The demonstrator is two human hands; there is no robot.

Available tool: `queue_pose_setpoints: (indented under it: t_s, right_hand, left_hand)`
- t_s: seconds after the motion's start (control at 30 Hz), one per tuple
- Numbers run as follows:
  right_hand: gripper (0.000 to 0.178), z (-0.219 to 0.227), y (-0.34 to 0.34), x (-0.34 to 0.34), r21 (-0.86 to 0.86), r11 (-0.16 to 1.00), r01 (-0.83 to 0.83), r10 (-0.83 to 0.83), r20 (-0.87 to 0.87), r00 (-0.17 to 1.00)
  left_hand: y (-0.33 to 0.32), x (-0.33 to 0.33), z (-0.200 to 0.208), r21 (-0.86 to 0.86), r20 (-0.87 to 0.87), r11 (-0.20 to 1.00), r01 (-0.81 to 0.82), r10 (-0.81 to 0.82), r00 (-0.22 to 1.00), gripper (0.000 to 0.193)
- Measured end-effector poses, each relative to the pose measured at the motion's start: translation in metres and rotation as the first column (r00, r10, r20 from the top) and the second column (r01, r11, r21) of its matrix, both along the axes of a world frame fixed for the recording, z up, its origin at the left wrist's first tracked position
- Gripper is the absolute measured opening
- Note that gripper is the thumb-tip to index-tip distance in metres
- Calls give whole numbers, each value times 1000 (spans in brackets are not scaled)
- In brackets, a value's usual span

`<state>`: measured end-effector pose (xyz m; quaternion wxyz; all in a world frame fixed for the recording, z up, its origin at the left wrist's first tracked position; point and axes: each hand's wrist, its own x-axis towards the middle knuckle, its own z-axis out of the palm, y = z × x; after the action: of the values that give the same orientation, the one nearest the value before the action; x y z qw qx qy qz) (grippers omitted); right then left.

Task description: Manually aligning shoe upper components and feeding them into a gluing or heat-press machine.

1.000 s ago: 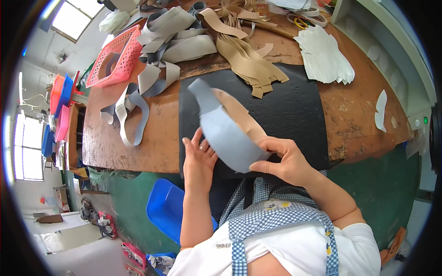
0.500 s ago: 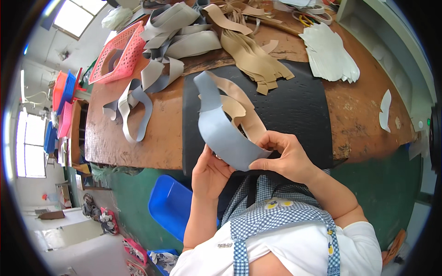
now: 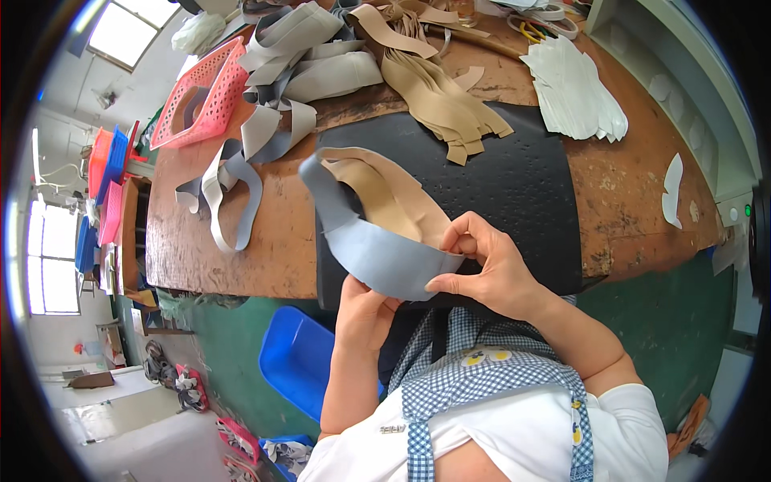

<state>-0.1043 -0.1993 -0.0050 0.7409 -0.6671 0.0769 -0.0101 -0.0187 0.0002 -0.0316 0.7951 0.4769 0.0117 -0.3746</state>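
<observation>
The person wears a white shirt point(image 3: 345, 443) with short, loose sleeves point(image 3: 630, 426). Over it is a blue-and-white checked apron point(image 3: 458, 377), its bib bearing a yellow and white patch point(image 3: 486, 354). Two checked straps run over the chest; the right strap point(image 3: 578, 426) carries small yellow shapes. A small dark marking point(image 3: 393, 429) sits on the shirt, just left of the left strap point(image 3: 421, 450). Both forearms point(image 3: 347, 386) are bare.

Two hands point(image 3: 502, 273), one blue-grey loop point(image 3: 385, 261)
The bench point(image 3: 281, 257) carries one black mat point(image 3: 514, 201), one pink basket point(image 3: 225, 92), one tan strip pile point(image 3: 438, 104), one white stack point(image 3: 574, 92) and one separate white piece point(image 3: 673, 189).
</observation>
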Motion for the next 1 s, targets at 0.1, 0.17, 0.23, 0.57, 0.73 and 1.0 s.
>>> queue_pose_setpoints:
  t_s: [0.1, 0.17, 0.23, 0.57, 0.73, 1.0]
  right_hand:
    - [46, -2, 3, 3, 53, 999, 12, -12, 1, 1000]
    - [47, -3, 4, 4, 70, 997, -19, 19, 0, 1000]
    - [49, -1, 3, 4, 52, 998, -25, 26, -11, 1000]
    - [60, -1, 8, 7, -150, 986, -70, 92, 142, 986]
    - [37, -6, 6, 8, -339, 941, -5, 85, 222, 971]
    - [25, -6, 4, 9, -80, 995, -58, 65, 90, 994]
  left_hand:
    - [2, -1, -5, -95, 34, 993, -72, 76, 997, 39]
    - [4, 1, -7, -169, 21, 982, -82, 87, 996, 38]
    - [7, 5, -6, -24, -2, 1000, 18, -18, 1000, 41]
    - [5, 17, -11, 1, 5, 971, 239, -239, 971, 53]
    - [-3, 16, -4, 122, -38, 978, 168, -164, 986, 54]
    - [11, 3, -4, -104, 189, 994, 40, -20, 982, 39]
